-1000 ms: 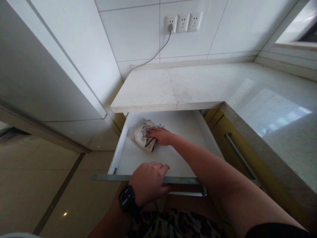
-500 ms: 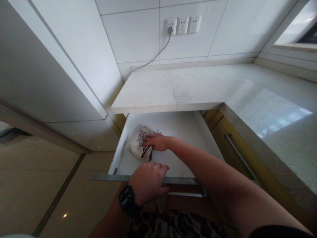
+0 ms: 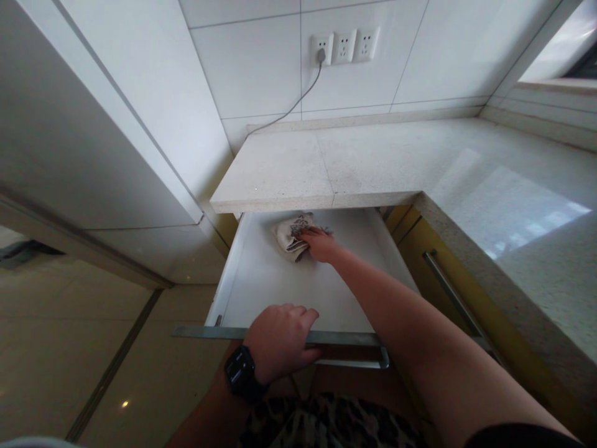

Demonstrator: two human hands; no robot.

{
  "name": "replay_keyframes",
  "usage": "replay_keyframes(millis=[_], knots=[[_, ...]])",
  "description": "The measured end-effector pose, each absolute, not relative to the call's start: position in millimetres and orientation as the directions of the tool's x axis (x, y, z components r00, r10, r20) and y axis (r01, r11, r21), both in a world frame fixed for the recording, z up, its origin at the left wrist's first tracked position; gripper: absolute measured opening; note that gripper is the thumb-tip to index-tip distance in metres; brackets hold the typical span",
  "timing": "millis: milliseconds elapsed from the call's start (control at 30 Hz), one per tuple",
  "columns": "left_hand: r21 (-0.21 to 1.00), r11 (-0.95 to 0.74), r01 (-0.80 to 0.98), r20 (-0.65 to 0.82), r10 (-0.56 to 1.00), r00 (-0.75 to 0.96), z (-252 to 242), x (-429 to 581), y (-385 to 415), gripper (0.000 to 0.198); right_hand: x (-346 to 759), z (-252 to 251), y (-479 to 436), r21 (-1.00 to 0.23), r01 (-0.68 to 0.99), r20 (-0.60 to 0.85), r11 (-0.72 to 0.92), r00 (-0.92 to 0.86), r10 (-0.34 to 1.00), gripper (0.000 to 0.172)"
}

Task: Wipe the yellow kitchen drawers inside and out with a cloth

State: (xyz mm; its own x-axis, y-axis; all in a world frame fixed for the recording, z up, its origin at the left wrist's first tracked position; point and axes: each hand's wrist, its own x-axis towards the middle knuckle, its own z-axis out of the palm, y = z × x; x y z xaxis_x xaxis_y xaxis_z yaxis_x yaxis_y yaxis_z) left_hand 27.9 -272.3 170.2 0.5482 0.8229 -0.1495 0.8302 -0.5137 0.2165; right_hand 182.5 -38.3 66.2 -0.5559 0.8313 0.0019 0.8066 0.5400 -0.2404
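Pressing a cloth (image 3: 283,236) in an open drawer (image 3: 280,280)

From my head camera, my right hand (image 3: 319,242) lies flat on the crumpled cloth, fingers nearly straight on top of it rather than wrapped around it; my thumb is hidden. The cloth, pale with a dark pattern, sits toward the back of the drawer. My left hand (image 3: 282,336), half curled, has hold of the drawer's front edge, with a black watch (image 3: 240,368) on that wrist. Beyond is the pale bench (image 3: 280,168), below three sockets (image 3: 344,47).
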Motion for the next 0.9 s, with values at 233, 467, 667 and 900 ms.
replay_keyframes(millis=[233,467,667,900], knots=[[0.233,-0.504,0.831,-0.143,0.828,0.542,169.1,27.8,-273.9,0.043,177.5,72.4,-49.0,-0.331,0.629,-0.101,0.704,-0.765,0.636,0.066],[0.233,-0.505,0.831,-0.144,0.827,0.543,170.3,27.0,-272.5,0.042,131.8,114.3,-89.0,-0.371,0.447,-0.255,0.814,-0.892,0.374,0.038],[0.235,-0.502,0.832,-0.148,0.828,0.541,170.3,27.8,-272.3,0.044,115.7,109.5,-119.0,-0.230,0.584,-0.149,0.779,-0.812,0.565,0.062],[0.246,-0.490,0.836,-0.155,0.832,0.533,168.3,27.2,-272.0,0.046,99.2,73.2,-126.2,-0.173,0.670,-0.084,0.722,-0.741,0.667,0.108]])
